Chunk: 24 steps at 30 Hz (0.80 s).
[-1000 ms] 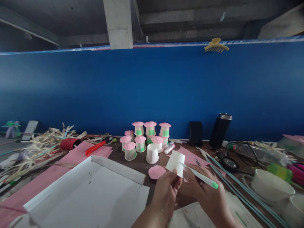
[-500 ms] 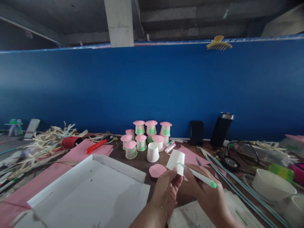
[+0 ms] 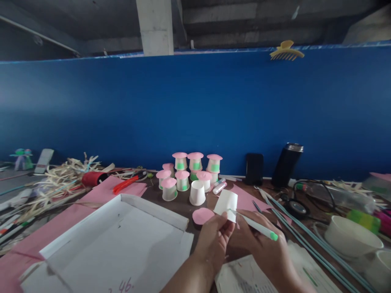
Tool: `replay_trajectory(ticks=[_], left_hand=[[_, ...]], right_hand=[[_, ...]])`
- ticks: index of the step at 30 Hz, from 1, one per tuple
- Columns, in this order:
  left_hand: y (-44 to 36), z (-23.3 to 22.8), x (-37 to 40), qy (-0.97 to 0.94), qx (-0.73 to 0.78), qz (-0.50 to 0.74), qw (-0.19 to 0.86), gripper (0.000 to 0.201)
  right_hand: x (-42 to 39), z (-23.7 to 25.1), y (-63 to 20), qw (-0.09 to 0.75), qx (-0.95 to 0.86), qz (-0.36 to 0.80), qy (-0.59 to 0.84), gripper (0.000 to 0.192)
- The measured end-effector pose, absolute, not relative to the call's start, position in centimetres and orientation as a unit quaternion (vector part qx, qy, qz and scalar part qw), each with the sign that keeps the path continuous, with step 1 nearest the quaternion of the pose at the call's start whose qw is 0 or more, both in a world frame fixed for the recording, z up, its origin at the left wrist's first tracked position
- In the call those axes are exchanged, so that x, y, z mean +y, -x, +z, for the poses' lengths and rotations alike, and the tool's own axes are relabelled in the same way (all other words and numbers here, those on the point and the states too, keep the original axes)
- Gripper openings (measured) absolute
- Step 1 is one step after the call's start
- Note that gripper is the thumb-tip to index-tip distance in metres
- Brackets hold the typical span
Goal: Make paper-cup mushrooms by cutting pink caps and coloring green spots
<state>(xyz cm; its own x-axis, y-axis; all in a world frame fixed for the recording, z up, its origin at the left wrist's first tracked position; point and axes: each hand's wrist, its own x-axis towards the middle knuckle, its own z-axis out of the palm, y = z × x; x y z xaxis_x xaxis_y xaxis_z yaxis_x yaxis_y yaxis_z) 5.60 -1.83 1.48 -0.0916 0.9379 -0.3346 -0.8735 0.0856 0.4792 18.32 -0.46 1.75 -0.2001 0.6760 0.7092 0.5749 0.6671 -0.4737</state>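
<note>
— Nearest us, what can we make out?
— Our left hand point(image 3: 214, 240) pinches the small white paper cup point(image 3: 226, 202), tilted, above the brown table point(image 3: 180, 205); our right hand point(image 3: 259, 240) grips a white pen with a green cap point(image 3: 258, 228), tip at the cup — its lower rim hidden by fingers.
— And around it?
— A shallow white cardboard tray point(image 3: 122, 240), cut off below, lies left; bare table separates us from the pink-topped cups point(image 3: 189, 173) by the blue wall point(image 3: 195, 110).

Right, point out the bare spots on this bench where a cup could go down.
Bare: the floor of the shallow white cardboard tray, and dark tabletop between the tray's far rim and the pink-capped paper cups. Crowded: straw strips far left; bowls, rods and cables right.
</note>
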Motion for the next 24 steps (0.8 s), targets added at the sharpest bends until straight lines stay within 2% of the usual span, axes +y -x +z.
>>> replay_trajectory(ticks=[7,24], left_hand=[[-5.53,1.42,-1.7,-0.043,0.299,0.676,0.672,0.008],[-5.4,0.91,-1.55,-0.046,0.304,0.676,0.67,0.007]], right_hand=[[-0.56,1.86,-18.04,0.477,-0.785,0.035,0.393,0.018],[-1.23,1.81,-17.52,0.449,-0.794,0.072,0.403,0.017]])
